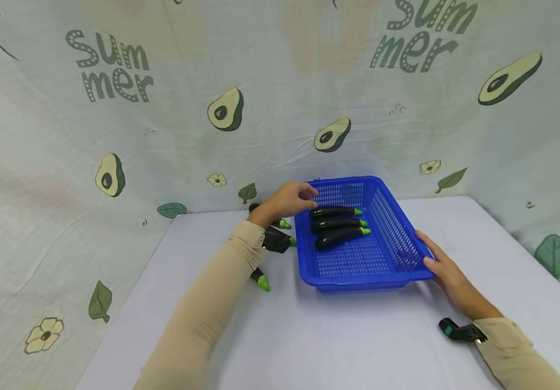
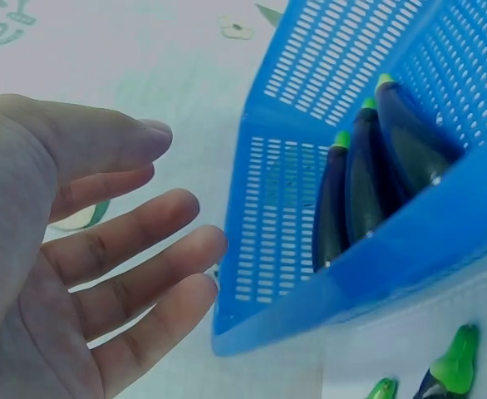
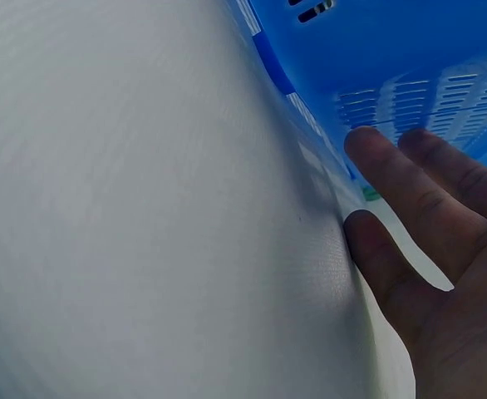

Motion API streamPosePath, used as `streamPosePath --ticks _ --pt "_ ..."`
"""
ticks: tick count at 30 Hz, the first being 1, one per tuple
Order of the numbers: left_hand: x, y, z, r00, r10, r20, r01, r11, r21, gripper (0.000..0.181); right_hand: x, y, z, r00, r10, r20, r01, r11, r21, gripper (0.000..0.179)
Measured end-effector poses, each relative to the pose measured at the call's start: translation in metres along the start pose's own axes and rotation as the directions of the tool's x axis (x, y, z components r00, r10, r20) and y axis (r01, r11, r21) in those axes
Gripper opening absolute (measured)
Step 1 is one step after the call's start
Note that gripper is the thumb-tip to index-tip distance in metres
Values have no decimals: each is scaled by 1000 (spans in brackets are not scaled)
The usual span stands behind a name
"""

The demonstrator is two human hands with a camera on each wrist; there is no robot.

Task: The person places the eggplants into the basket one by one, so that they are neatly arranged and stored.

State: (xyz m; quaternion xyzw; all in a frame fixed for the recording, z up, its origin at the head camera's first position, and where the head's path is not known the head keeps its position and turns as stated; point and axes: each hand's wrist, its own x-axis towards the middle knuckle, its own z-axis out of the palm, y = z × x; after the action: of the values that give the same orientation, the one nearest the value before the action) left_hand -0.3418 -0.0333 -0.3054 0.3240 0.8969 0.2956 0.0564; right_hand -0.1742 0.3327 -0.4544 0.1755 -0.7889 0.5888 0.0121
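Observation:
A blue perforated plastic basket point(image 1: 358, 281) stands on the table, and three dark eggplants point(image 1: 338, 223) with green stems lie side by side in it. My left hand point(image 1: 291, 200) hovers at its left rim, beside the topmost eggplant. In the left wrist view that hand point(image 2: 119, 249) holds nothing, its fingers loosely bent and apart from one another. With my right hand point(image 1: 448, 273) I hold the basket's right rim, thumb on top. Fingers point(image 3: 426, 199) of that hand show against the outside wall in the right wrist view.
More eggplants point(image 1: 277, 240) lie on the table left of the basket, partly hidden by my left forearm. A white cloth covers the table point(image 1: 358, 341). Behind it hangs a curtain point(image 1: 270, 65) printed with avocados. A black band point(image 1: 462, 330) is on my right wrist.

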Motion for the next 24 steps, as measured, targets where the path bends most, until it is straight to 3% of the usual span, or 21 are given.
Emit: streamPosePath --ticks 17,24 --pt "-53 -31 -2 994 32 -107 -43 995 -94 35 0 1 1 1000 15 0 -15 1000 -17 57" --pt "-72 -43 3 988 -10 -155 -11 991 -133 32 0 1 1 1000 8 -6 -8 1000 -19 58"
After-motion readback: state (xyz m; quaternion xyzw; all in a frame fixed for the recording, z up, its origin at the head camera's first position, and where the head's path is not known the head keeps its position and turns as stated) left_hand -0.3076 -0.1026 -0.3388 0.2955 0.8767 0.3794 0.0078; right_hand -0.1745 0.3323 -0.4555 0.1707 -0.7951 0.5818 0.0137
